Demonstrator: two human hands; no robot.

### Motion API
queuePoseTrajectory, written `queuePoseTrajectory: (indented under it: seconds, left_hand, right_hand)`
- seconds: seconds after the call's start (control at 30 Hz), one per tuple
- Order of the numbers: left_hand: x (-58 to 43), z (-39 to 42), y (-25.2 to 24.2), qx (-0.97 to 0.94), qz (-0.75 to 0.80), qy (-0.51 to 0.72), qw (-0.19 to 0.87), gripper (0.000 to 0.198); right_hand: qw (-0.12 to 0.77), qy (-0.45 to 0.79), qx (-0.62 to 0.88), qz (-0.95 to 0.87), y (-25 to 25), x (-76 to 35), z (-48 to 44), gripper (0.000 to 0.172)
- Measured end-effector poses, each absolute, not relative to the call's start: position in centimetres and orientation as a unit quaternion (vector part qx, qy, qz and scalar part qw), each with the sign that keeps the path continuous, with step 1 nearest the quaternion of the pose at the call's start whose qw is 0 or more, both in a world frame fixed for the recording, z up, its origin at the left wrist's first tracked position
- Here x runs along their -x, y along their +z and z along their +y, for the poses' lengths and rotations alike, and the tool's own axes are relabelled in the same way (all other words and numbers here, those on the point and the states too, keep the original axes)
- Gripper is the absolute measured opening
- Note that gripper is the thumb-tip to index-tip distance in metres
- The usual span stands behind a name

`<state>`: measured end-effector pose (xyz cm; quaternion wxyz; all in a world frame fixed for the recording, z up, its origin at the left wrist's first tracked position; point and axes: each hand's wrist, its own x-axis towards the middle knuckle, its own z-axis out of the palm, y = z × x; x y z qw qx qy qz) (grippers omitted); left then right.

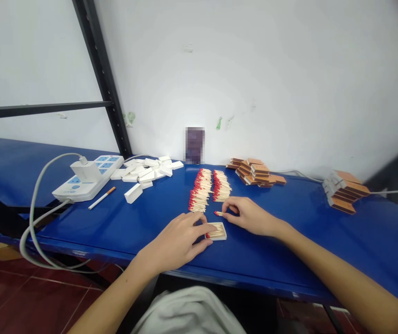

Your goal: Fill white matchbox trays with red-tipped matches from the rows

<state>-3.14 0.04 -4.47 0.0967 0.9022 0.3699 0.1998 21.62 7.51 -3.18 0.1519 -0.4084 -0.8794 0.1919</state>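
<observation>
A small white matchbox tray (222, 237) lies near the front of the blue table, with red-tipped matches (216, 233) inside it. My left hand (185, 239) is closed on the tray's left end, its fingers partly covering the matches. Just behind and to the right, my right hand (245, 214) pinches a few matches (219, 214) between thumb and fingertips, their red heads pointing left. Beyond both hands are two long piles of loose matches, a left pile (200, 189) and a right pile (222, 186).
White empty trays (146, 171) are heaped at back left, beside a power strip (91, 178) with a charger and cables. A cigarette (102, 198) lies in front. Orange-brown matchbox sleeves (256, 172) are piled at back right, with another stack (345, 190) farther right. A pixelated object (194, 145) leans against the wall.
</observation>
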Motion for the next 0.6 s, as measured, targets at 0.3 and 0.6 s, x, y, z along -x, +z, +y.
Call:
queuePoseTrajectory:
  seconds: [0.3,0.6]
  left_hand:
    - [3.19,0.11,-4.76,-0.899,0.376,0.201,0.099,0.032]
    - [3.19,0.16,-4.75,-0.898,0.377,0.202,0.100,0.031]
  right_hand:
    - [0.136,0.227,0.443,-0.857,-2.82,-21.55,7.45,0.023]
    - [0.133,0.199,0.416,-0.877,-3.04,-21.86,7.41,0.012]
